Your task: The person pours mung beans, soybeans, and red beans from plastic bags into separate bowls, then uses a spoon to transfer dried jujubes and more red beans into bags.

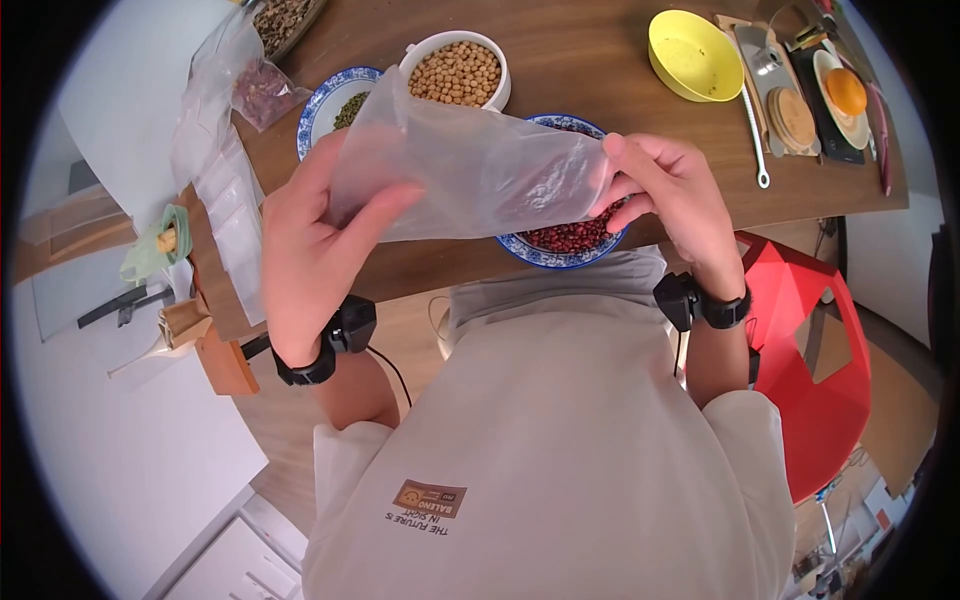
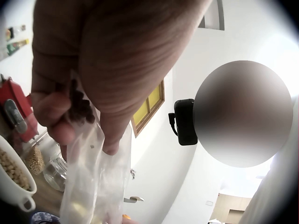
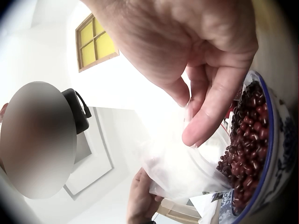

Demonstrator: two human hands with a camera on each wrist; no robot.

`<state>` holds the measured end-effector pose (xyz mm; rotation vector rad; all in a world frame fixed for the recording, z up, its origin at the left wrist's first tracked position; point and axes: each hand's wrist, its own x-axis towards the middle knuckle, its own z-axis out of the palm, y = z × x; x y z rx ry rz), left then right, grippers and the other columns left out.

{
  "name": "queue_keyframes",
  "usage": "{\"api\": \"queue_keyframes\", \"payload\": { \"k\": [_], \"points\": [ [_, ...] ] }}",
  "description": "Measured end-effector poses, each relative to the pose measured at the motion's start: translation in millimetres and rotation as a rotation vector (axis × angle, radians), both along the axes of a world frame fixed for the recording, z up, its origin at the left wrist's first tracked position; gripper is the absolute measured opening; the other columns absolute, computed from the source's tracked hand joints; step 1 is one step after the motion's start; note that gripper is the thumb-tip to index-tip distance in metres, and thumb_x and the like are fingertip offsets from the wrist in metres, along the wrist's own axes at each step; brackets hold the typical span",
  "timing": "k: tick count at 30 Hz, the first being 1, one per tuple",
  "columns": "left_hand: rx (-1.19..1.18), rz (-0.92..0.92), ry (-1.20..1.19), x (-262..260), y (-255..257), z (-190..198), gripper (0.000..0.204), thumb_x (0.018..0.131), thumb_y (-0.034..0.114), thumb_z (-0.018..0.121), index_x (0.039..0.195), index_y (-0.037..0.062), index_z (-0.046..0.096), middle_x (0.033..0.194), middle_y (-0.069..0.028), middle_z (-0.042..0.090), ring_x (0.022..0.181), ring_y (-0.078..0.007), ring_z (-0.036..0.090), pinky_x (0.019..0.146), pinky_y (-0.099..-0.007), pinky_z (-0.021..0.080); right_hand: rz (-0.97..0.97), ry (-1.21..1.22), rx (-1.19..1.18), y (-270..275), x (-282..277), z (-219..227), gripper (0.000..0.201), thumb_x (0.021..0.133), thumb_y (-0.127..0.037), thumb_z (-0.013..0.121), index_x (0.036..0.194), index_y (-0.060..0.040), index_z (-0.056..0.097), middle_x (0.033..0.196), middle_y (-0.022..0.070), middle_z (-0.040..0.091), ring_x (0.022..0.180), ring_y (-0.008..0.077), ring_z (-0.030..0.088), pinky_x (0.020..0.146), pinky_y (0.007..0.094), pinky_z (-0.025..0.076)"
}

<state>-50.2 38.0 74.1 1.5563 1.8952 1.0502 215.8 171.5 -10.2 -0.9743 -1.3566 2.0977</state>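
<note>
A clear plastic bag [image 1: 470, 185] is stretched sideways between both hands. My left hand [image 1: 310, 240] grips one end, thumb across its near face; in the left wrist view a few dark pieces [image 2: 81, 103] show at the bag by those fingers. At the other end, my right hand [image 1: 680, 190] pinches the bag's edge between thumb and fingers. Under that end is a blue-and-white bowl [image 1: 555, 258] of dark red beans [image 3: 250, 144], partly covered by the bag in the head view.
Behind the bag stand a white handled bowl [image 1: 505, 90] of chickpeas [image 1: 455, 72] and a patterned plate [image 1: 312, 115] with green beans [image 1: 349, 110]. A yellow bowl [image 1: 697, 60] and white-handled utensil [image 1: 755, 140] lie right. Plastic packets [image 1: 225, 190] line the left edge; a red chair [image 1: 810, 370] stands right.
</note>
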Motion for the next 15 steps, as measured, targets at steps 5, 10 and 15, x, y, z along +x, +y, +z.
{"api": "queue_keyframes", "payload": {
  "k": [5, 10, 15],
  "points": [
    [-0.052, -0.026, -0.036, 7, 7, -2, 0.035, 0.086, 0.007, 0.081, 0.118, 0.0008, 0.066, 0.093, -0.006, 0.076, 0.077, -0.0085, 0.064, 0.072, -0.0233, 0.052, -0.067, -0.059, 0.05, -2, 10, -1, 0.04, 0.106, -0.035, 0.059, 0.095, 0.0018, 0.07, 0.086, 0.0072, 0.071, 0.073, 0.0163, 0.073, 0.056, 0.0251, 0.059],
    [-0.08, -0.01, -0.015, 8, 4, 3, 0.036, 0.086, 0.008, 0.082, 0.118, 0.0006, 0.066, 0.093, -0.0059, 0.076, 0.077, -0.0087, 0.065, 0.072, -0.0238, 0.052, -0.066, -0.07, 0.054, -2, 8, -1, 0.04, 0.106, -0.035, 0.058, 0.095, 0.0018, 0.07, 0.086, 0.0075, 0.071, 0.073, 0.0162, 0.073, 0.056, 0.0248, 0.059],
    [-0.043, 0.022, -0.023, 3, -2, 13, 0.037, 0.087, 0.006, 0.081, 0.12, -0.0012, 0.065, 0.095, -0.0044, 0.074, 0.083, -0.0087, 0.066, 0.076, -0.023, 0.052, 0.008, -0.014, 0.01, 0, -5, -1, 0.04, 0.104, -0.035, 0.061, 0.092, 0.0017, 0.071, 0.087, 0.0073, 0.07, 0.077, 0.0178, 0.074, 0.062, 0.0277, 0.061]
  ]
}}
